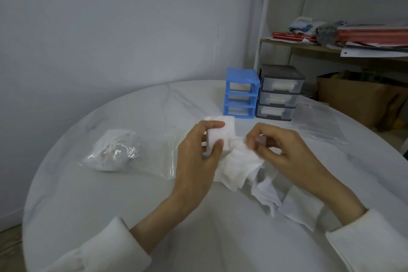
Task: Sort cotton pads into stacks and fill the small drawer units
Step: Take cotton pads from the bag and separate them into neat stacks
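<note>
Stack of cotton pads (220, 133) in left hand (198, 157) fingers, single pad (239, 142) pinched by right hand (284, 150), two drawer units (241, 93) behind.

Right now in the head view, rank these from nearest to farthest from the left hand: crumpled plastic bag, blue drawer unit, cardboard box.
From the left hand:
1. Crumpled plastic bag, on the table to its left.
2. Blue drawer unit, at the table's far edge.
3. Cardboard box, off the table, far right.

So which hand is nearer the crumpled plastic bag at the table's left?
Left. The left hand sits just right of the crumpled plastic bag; the right hand lies farther right, beyond it.
</note>
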The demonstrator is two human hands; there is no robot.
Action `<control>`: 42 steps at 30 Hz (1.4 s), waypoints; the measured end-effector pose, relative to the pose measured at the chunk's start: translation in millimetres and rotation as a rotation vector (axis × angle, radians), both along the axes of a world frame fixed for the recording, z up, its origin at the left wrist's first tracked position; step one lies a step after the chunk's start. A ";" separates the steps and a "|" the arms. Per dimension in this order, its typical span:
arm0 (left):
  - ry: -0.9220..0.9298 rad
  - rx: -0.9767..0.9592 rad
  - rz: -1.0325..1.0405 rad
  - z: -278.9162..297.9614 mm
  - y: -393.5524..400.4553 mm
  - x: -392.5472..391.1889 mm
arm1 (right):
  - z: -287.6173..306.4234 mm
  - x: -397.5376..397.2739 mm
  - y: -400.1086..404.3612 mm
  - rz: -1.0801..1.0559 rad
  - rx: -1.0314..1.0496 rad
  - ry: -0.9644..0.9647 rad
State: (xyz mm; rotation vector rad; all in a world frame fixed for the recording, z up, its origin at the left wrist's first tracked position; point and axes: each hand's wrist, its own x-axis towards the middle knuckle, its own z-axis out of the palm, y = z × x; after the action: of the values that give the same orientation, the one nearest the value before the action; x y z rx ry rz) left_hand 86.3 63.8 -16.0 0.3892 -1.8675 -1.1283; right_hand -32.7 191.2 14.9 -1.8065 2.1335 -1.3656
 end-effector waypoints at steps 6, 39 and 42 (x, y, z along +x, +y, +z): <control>-0.015 0.009 -0.019 -0.3 1.7 -0.4 | 0.6 3.2 0.4 0.084 0.008 -0.080; -0.042 0.058 -0.386 3.1 11.2 3.2 | 2.3 7.3 -1.8 -0.018 -0.137 -0.018; -0.058 0.053 -0.397 5.0 12.0 4.5 | 2.2 5.4 -2.5 -0.033 -0.175 -0.022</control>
State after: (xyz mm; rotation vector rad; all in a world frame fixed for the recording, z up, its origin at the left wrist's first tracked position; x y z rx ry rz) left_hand 90.8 75.8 -11.0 0.0790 -2.0238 -1.4435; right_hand -27.2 188.7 17.1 -1.8104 2.1026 -1.6184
